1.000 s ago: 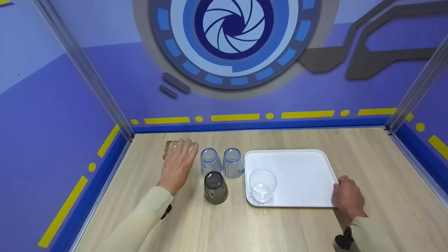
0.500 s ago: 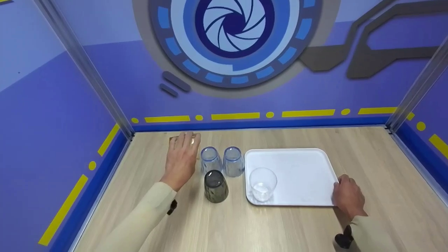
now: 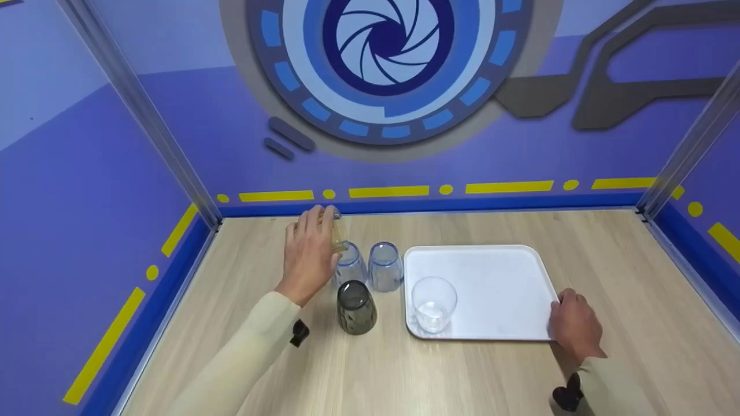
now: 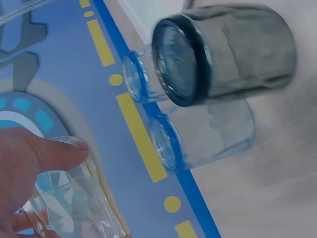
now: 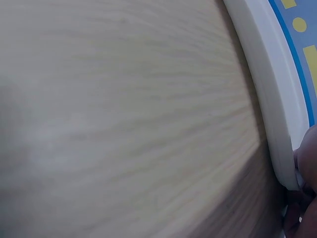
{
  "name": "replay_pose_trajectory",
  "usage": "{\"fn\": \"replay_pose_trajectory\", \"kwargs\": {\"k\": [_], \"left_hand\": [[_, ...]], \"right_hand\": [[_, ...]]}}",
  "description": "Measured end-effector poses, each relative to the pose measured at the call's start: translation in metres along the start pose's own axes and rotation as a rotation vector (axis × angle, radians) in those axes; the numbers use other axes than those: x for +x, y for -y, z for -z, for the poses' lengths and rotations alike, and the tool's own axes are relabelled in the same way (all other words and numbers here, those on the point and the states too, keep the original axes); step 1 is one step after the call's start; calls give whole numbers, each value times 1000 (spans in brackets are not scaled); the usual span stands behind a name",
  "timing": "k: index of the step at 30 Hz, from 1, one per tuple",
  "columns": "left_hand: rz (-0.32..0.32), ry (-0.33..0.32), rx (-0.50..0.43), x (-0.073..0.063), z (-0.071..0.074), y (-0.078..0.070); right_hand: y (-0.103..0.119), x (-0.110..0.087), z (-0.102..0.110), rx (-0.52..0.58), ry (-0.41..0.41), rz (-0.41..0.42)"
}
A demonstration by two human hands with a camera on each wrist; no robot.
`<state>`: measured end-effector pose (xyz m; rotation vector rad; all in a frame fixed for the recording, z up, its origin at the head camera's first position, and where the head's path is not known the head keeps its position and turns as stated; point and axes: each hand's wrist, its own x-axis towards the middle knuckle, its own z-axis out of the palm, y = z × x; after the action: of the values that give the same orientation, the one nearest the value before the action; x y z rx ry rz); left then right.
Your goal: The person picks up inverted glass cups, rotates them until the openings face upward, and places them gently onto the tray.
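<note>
The left arm, in a light sleeve (image 3: 243, 358), reaches forward across the table (image 3: 462, 381). The left hand (image 3: 309, 254) shows its back to the head camera, and its fingertips are directed to the far wall. Its grip is closed around a clear glass with a yellowish tint (image 4: 81, 193); in the left wrist view the thumb lies along one side of it and fingers show at the other side. In the head view the end of this glass overlaps the left blue glass (image 3: 351, 268); whether they touch, I cannot tell.

The right hand (image 3: 577, 323) is low at the near right corner of the white tray (image 3: 503, 294), and its grip holds the rim with bent fingers.

Beside the left blue glass stands the right blue glass (image 3: 385, 268), and nearer to the person is the dark grey glass (image 3: 356, 309). These three stand bottom up on the table, left of the tray. The tray carries a colourless glass (image 3: 434, 303) near its left front corner, upright, with the wide mouth upward.
</note>
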<state>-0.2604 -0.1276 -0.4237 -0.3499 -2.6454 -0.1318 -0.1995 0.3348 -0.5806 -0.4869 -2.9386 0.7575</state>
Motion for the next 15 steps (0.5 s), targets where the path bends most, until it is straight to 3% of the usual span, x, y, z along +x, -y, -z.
{"fn": "replay_pose_trajectory", "kwargs": {"k": [15], "left_hand": [[72, -4, -190, 10, 1, -18]], "right_hand": [[0, 1, 0, 2, 14, -20]]}}
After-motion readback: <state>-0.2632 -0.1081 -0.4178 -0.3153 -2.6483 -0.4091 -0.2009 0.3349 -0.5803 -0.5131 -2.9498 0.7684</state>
